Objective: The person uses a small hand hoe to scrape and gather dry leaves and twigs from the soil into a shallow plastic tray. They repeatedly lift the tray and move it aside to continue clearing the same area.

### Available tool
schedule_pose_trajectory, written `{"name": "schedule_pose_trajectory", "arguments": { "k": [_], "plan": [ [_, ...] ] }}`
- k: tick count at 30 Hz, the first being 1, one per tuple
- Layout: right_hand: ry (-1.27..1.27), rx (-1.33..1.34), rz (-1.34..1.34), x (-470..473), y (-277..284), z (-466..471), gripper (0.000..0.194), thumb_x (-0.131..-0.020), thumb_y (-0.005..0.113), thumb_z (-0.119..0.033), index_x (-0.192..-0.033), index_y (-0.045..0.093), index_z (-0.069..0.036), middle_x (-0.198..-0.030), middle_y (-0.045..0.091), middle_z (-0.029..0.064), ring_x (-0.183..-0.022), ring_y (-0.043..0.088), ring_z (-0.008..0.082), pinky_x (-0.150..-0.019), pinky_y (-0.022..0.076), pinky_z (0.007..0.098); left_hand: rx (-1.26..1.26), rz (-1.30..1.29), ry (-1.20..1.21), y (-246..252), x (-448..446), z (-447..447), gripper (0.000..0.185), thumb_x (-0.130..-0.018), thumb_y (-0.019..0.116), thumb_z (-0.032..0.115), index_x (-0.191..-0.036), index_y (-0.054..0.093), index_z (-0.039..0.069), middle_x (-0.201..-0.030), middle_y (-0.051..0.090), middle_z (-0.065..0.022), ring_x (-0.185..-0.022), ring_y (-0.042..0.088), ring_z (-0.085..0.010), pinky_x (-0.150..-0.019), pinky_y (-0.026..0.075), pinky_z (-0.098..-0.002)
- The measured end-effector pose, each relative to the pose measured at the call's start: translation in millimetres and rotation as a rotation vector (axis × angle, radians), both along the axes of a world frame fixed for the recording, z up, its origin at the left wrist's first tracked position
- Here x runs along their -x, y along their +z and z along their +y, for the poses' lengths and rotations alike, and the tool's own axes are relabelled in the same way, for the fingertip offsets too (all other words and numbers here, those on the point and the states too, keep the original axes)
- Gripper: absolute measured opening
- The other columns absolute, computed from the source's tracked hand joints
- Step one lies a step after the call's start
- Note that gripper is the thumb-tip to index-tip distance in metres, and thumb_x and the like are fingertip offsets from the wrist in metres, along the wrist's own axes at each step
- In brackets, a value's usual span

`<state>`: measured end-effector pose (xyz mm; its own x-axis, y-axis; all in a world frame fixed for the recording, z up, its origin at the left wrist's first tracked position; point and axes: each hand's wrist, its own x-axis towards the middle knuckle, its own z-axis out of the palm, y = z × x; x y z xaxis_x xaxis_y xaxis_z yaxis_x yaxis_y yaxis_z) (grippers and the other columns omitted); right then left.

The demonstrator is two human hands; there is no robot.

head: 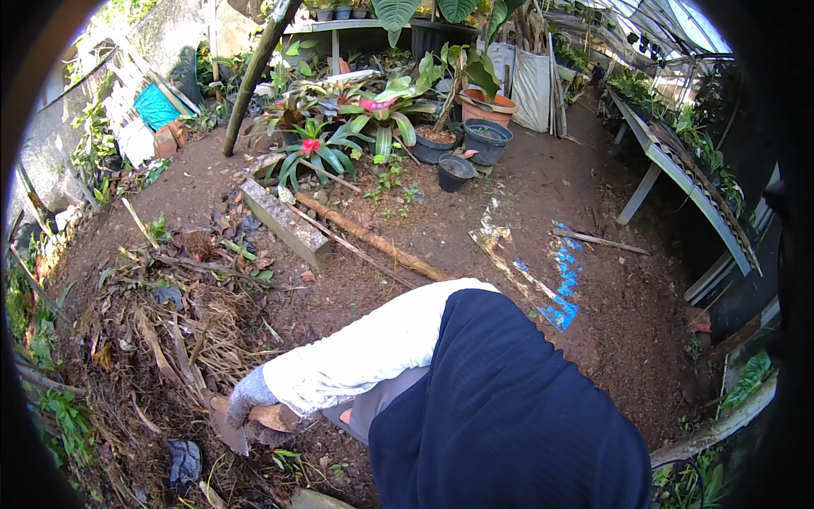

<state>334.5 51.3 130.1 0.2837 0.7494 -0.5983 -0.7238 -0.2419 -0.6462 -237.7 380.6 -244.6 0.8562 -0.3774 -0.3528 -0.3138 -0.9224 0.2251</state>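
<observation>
My right hand [247, 397], in a grey knit glove below a white sleeve, is closed around the wooden handle [275, 417] of what looks like a hoe, close to its head. The broad, soil-stained metal blade [227, 427] points down into a heap of dry roots, stalks and leaf litter [191, 331]. Dark cloth [509, 407] over my body fills the lower middle. My left hand cannot be made out; a grey patch under the handle is too unclear to name. A crumpled black plastic piece [184, 461] lies just below the blade.
A concrete block [286, 223] and a wooden pole [375, 238] lie ahead on bare soil. Beyond are bromeliads [381, 118] and plastic pots [486, 140]. A peeling blue-and-white strip [561, 273] lies right of centre. A raised plant bench [687, 178] edges the right; a slanting post [261, 76] stands at left.
</observation>
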Motion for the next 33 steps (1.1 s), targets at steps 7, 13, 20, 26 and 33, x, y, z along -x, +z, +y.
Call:
{"name": "schedule_pose_trajectory", "arguments": {
  "k": [7, 13, 20, 26, 33],
  "plan": [
    [0.038, -0.027, 0.059, -2.2, 4.5, -3.3, 0.009, -0.093, 0.065, -0.02, -0.088, 0.067, -0.013, -0.078, 0.066, 0.006, -0.066, 0.063, 0.0233, -0.062, 0.0517, 0.0419, -0.001, 0.022, -0.003, -5.3, 8.3, 4.0, 0.038, -0.096, 0.069, 0.02, -0.128, 0.063, 0.001, -0.123, 0.069, -0.0164, -0.113, 0.065, -0.0233, -0.1, 0.05, -0.0366],
    [0.05, -0.033, 0.065, -2.0, 7.4, -4.4, 0.006, -0.092, 0.064, -0.019, -0.089, 0.065, -0.014, -0.082, 0.067, 0.0073, -0.069, 0.065, 0.0257, -0.066, 0.0531, 0.045, -0.025, 0.018, -0.006, -4.8, 5.7, 2.4, 0.038, -0.096, 0.069, 0.02, -0.128, 0.062, 0.001, -0.123, 0.069, -0.0165, -0.113, 0.065, -0.0236, -0.1, 0.05, -0.0365],
    [0.067, -0.029, 0.059, -3.7, 7.0, -3.4, 0.006, -0.092, 0.064, -0.018, -0.089, 0.064, -0.013, -0.083, 0.068, 0.0089, -0.072, 0.067, 0.0264, -0.068, 0.0547, 0.0464, -0.045, -0.004, -0.006, -6.7, -0.3, 0.5, 0.037, -0.096, 0.068, 0.019, -0.128, 0.063, 0.002, -0.123, 0.069, -0.0163, -0.113, 0.065, -0.0235, -0.1, 0.05, -0.0364],
    [0.021, -0.031, 0.078, -4.9, 1.4, 0.4, 0.012, -0.093, 0.064, -0.021, -0.084, 0.064, -0.011, -0.076, 0.065, 0.0077, -0.065, 0.063, 0.025, -0.06, 0.0513, 0.0443, -0.058, -0.003, -0.012, -16.0, 10.0, 7.3, 0.036, -0.096, 0.067, 0.018, -0.128, 0.063, 0.002, -0.123, 0.069, -0.0161, -0.113, 0.065, -0.0234, -0.1, 0.05, -0.0362],
    [0.042, -0.051, -0.011, -5.7, 1.6, 0.2, 0.016, -0.093, 0.065, -0.024, -0.081, 0.066, -0.014, -0.072, 0.061, 0.0052, -0.06, 0.059, 0.0214, -0.057, 0.0484, 0.0404, -0.056, -0.001, -0.011, -10.3, 9.5, 8.1, 0.035, -0.097, 0.066, 0.017, -0.128, 0.063, 0.003, -0.124, 0.069, -0.0159, -0.113, 0.064, -0.0233, -0.1, 0.05, -0.0361]
  ]
}}
